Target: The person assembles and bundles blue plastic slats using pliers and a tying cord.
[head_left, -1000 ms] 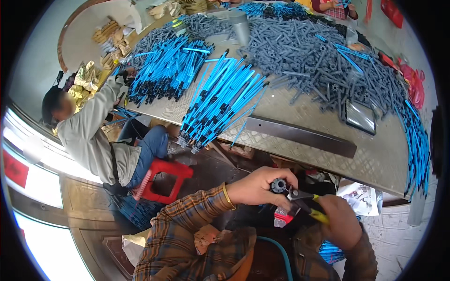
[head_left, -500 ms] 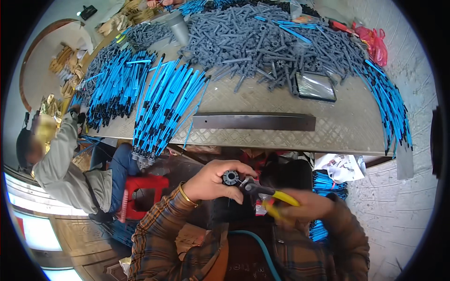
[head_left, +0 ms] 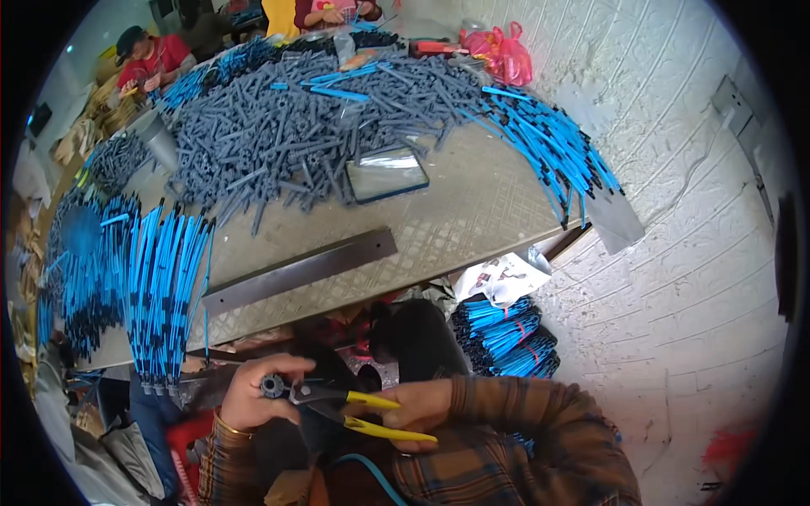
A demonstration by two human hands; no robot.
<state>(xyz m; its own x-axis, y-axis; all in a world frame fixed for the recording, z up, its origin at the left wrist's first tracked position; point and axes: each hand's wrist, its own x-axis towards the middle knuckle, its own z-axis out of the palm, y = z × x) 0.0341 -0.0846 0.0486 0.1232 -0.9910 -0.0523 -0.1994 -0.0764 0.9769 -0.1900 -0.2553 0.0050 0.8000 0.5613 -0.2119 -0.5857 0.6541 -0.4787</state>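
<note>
My left hand (head_left: 250, 400) is closed around a dark grey plastic piece with a round, notched end (head_left: 272, 385) facing up. Its lower part is hidden by the palm. In my right hand (head_left: 420, 406) is a pair of pliers with yellow handles (head_left: 373, 400). The handles stand apart, and the metal jaws (head_left: 305, 395) reach to the side of the grey piece. Whether the jaws grip anything there is too small to tell. Both hands are above my lap, in front of the table edge.
A large heap of grey plastic tubes (head_left: 278, 122) covers the table (head_left: 456, 198). Blue rods with black ends lie in bunches at left (head_left: 164, 295) and right (head_left: 553, 156). A dark metal bar (head_left: 299, 271) lies near the front edge. Bundled blue rods (head_left: 506, 337) sit below. People work beyond.
My view has swung rightward and up, so the table appears tilted and more people show at the far end. The grey piece and the pliers remain in my hands, close together.
</note>
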